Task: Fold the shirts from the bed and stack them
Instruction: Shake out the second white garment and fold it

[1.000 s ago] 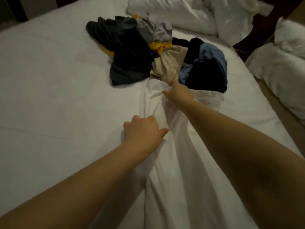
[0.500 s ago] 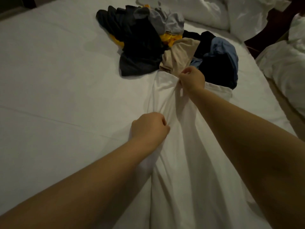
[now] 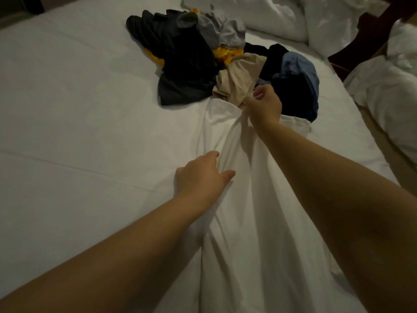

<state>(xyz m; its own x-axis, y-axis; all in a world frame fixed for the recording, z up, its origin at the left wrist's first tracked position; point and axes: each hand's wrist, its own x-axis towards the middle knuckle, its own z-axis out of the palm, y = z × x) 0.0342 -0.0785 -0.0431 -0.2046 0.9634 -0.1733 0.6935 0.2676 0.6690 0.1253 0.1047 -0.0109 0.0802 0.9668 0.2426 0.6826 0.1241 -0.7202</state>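
The bed (image 3: 74, 123) is bare and smooth on its left half, which looks like good room for spreading and folding. Toward the middle, the left hand (image 3: 200, 177) rests on the white shirt (image 3: 259, 222), its fingers (image 3: 226, 173) loosely spread and pressing into a ridge of bunched cloth rather than pinching it; it seems to be pinning or gathering, not gripping. The shirt runs as a long, wrinkled strip from the near edge up toward the far pile (image 3: 203, 59), its far end just under the tan shirt (image 3: 239, 77).

To the right, the right hand (image 3: 264, 105) is closed on the shirt's far end, thumb and fingers pinching a gathered fold right beside the tan shirt. Whether a bit of the tan cloth is caught in that pinch cannot be told. Dark, grey, yellow and blue shirts lie heaped in the pile behind it, and pillows (image 3: 270, 19) sit at the far right.

The step in hand appears to be drawing the white shirt clear of the pile so it can be laid flat. To do it well, the right hand should lift its end up and away from the tan shirt before pulling, so nothing else drags along. The left hand would do better to take a firm hold at the opposite edge, then both spread the cloth taut over the bare left side. White on white makes edges hard to see, so hems are best found by feel.
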